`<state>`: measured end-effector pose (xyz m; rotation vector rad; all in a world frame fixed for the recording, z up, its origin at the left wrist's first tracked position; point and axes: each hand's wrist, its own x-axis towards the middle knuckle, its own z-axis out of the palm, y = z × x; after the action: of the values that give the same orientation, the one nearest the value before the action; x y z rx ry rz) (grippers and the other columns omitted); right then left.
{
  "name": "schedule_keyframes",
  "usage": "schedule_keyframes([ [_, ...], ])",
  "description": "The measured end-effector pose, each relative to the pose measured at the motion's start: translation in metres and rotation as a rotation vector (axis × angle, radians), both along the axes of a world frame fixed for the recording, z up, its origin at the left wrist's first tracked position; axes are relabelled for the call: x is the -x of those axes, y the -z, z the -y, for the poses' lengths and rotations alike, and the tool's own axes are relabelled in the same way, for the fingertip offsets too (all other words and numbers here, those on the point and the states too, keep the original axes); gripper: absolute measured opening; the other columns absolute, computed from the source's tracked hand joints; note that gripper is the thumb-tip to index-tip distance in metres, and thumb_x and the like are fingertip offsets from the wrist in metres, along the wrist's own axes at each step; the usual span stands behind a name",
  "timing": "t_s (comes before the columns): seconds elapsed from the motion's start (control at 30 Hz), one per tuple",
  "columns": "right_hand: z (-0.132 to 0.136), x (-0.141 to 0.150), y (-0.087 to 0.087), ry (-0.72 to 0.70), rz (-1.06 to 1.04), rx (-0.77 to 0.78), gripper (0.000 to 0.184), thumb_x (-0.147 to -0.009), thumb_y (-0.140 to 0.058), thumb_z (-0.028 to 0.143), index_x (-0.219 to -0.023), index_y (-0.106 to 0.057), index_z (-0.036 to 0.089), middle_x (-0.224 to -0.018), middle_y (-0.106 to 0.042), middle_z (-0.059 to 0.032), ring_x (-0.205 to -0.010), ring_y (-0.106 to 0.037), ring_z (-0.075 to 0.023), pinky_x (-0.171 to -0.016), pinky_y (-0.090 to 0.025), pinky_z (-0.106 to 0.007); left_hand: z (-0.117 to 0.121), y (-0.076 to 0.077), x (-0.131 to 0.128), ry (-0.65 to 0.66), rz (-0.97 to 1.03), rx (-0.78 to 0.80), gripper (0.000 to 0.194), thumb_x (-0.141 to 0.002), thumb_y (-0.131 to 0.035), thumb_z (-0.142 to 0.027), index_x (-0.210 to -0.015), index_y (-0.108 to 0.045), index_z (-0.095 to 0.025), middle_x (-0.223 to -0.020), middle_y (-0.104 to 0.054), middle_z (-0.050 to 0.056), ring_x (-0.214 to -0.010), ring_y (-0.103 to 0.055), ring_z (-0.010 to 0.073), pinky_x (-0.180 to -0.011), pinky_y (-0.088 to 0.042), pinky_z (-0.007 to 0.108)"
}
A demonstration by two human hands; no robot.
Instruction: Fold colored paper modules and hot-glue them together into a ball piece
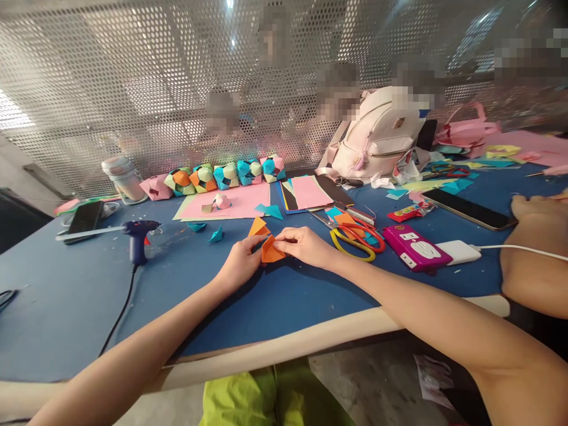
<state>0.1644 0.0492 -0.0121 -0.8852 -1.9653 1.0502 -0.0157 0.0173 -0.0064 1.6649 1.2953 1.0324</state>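
Between my two hands is a folded orange paper piece [271,251], held just above the blue table. My left hand [242,260] grips its left side with thumb and fingers. From the right, my right hand [304,244] pinches its edge. Another orange paper fold [258,226] rises behind my left fingers; I cannot tell whether the two are joined. Small teal folded papers [216,235] lie on the table to the left. Just right of my right hand rest scissors [355,239] with yellow and orange-red handles.
A blue glue gun [138,239] stands at left, its cord running to the front edge. Several folded paper balls [204,177] line the back. Pink paper sheets [244,198], a backpack [377,136], a purple power adapter [417,247] and a phone [468,208] surround the workspace. Another person's arm [539,254] rests at right.
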Motion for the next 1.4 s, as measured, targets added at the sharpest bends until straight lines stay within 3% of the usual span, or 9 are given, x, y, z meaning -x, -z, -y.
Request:
schedule_keyframes([
  [0.1, 0.000, 0.000, 0.000, 0.007, -0.024, 0.009, 0.025, -0.081, -0.058, 0.034, -0.083, -0.072, 0.014, -0.077, -0.067, -0.0033, -0.069, -0.057, -0.0143, -0.064, -0.044, -0.027, 0.000, 0.000, 0.000, -0.011, 0.002, 0.039, 0.029, -0.074, -0.058, -0.022, -0.096, -0.075, -0.017, -0.049, -0.058, -0.003, -0.043, -0.049, 0.0129, -0.046, -0.038, 0.024],
  [0.23, 0.001, 0.001, -0.002, 0.035, -0.052, 0.059, 0.024, -0.079, -0.059, 0.035, -0.080, -0.070, 0.014, -0.068, -0.064, -0.0010, -0.059, -0.053, -0.0116, -0.057, -0.042, -0.025, -0.002, 0.001, 0.000, -0.045, 0.028, 0.015, 0.025, -0.076, -0.057, -0.022, -0.093, -0.073, -0.016, -0.051, -0.060, -0.002, -0.043, -0.051, 0.0128, -0.048, -0.042, 0.024],
  [0.53, -0.002, 0.003, 0.000, 0.118, -0.113, 0.146, 0.019, -0.074, -0.062, 0.035, -0.073, -0.057, 0.017, -0.058, -0.056, 0.0032, -0.051, -0.049, -0.0105, -0.052, -0.039, -0.025, -0.004, 0.000, -0.004, -0.140, 0.232, 0.038, 0.014, -0.069, -0.064, -0.025, -0.079, -0.066, -0.015, -0.081, -0.068, 0.002, -0.064, -0.064, 0.0166, -0.059, -0.055, 0.030],
  [0.87, 0.004, 0.009, -0.003, 0.105, -0.123, 0.112, 0.020, -0.071, -0.064, 0.036, -0.068, -0.060, 0.017, -0.062, -0.057, 0.0021, -0.060, -0.051, -0.0119, -0.058, -0.041, -0.026, -0.004, 0.004, -0.004, -0.164, 0.310, 0.023, 0.016, -0.069, -0.067, -0.025, -0.079, -0.055, -0.018, -0.068, -0.062, -0.003, -0.061, -0.057, 0.0115, -0.055, -0.046, 0.022],
  [1.03, 0.000, 0.005, -0.005, 0.166, -0.165, 0.173, 0.022, -0.071, -0.065, 0.039, -0.071, -0.058, 0.017, -0.059, -0.055, 0.0034, -0.053, -0.048, -0.0100, -0.052, -0.038, -0.024, -0.004, 0.000, -0.005, -0.190, 0.406, 0.078, 0.029, -0.068, -0.067, -0.024, -0.096, -0.063, -0.018, -0.071, -0.057, -0.003, -0.068, -0.058, 0.0134, -0.064, -0.056, 0.029],
  [1.2, 0.000, 0.007, -0.005, 0.153, -0.234, 0.278, 0.025, -0.069, -0.067, 0.040, -0.074, -0.055, 0.018, -0.058, -0.054, 0.0047, -0.048, -0.047, -0.0085, -0.048, -0.037, -0.023, -0.006, 0.002, -0.005, -0.191, 0.432, 0.074, 0.029, -0.066, -0.069, -0.026, -0.093, -0.067, -0.017, -0.073, -0.057, -0.003, -0.067, -0.056, 0.0122, -0.063, -0.056, 0.028],
  [1.4, 0.000, 0.013, 0.002, 0.164, -0.164, 0.129, 0.024, -0.071, -0.067, 0.040, -0.071, -0.056, 0.018, -0.059, -0.056, 0.0034, -0.053, -0.051, -0.0107, -0.051, -0.041, -0.024, -0.004, 0.005, -0.006, -0.161, 0.304, 0.019, 0.028, -0.069, -0.069, -0.029, -0.095, -0.071, -0.018, -0.076, -0.065, 0.000, -0.061, -0.054, 0.0112, -0.057, -0.045, 0.023],
])
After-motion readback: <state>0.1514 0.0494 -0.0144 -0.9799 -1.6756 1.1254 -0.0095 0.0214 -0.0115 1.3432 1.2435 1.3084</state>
